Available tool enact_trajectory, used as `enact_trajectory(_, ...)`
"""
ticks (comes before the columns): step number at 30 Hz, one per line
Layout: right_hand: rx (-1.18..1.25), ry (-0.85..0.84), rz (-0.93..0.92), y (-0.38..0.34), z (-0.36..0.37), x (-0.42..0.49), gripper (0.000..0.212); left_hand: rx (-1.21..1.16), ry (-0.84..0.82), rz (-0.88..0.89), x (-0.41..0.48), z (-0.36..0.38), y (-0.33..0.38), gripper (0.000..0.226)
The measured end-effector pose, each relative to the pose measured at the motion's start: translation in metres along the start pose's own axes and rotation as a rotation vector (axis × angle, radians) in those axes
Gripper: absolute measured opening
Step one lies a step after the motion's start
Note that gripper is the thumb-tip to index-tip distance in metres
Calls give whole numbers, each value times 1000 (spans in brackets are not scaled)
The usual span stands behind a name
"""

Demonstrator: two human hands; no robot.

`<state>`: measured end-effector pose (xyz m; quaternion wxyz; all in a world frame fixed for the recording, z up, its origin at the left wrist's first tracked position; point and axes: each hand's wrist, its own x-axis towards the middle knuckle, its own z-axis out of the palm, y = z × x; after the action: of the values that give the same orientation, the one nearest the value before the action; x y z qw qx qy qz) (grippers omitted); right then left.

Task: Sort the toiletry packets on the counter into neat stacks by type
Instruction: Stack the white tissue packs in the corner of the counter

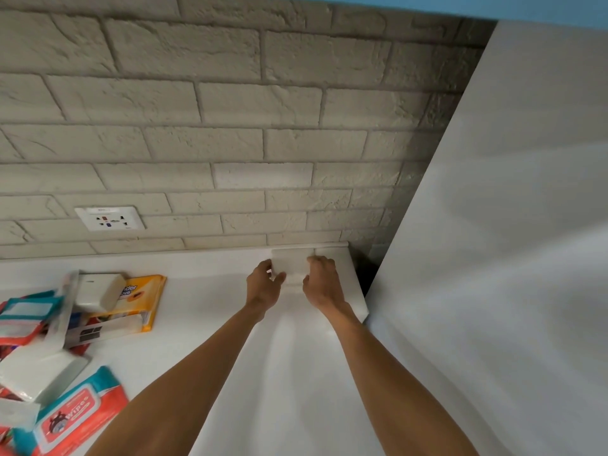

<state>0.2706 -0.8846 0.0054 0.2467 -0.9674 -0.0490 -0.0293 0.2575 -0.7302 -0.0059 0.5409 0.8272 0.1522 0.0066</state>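
Observation:
A white packet [290, 263] stands near the back right of the white counter [204, 291], close to the brick wall. My left hand [265, 285] grips its left side and my right hand [321, 281] grips its right side. A second white layer shows just beneath the packet, between my hands. At the far left lies a loose heap of packets: red-and-teal wipes packs [70, 414], teal-and-red packs [23, 315], white tissue packs [98, 291], and a yellow pack [144, 299] under them.
A wall socket [109, 218] sits in the brick wall above the heap. A tall white panel [513, 258] rises along the counter's right end. The counter's right edge lies just beyond my right hand.

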Motion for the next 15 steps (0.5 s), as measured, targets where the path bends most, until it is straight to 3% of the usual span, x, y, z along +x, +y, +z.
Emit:
enact_trajectory(5,-12,157,75,15,-3,1,54,33,-8,-19,-6,5,-4,72)
enact_trajectory(8,-11,132,222,30,-5,1,67,8,-74,-89,-3,8,-9,83)
enact_trajectory(11,50,59,327,45,-4,1,73,28,-105,-106,-1,10,-13,70)
enact_trajectory(15,95,9,332,53,-1,3,75,59,-106,-79,2,11,-16,53)
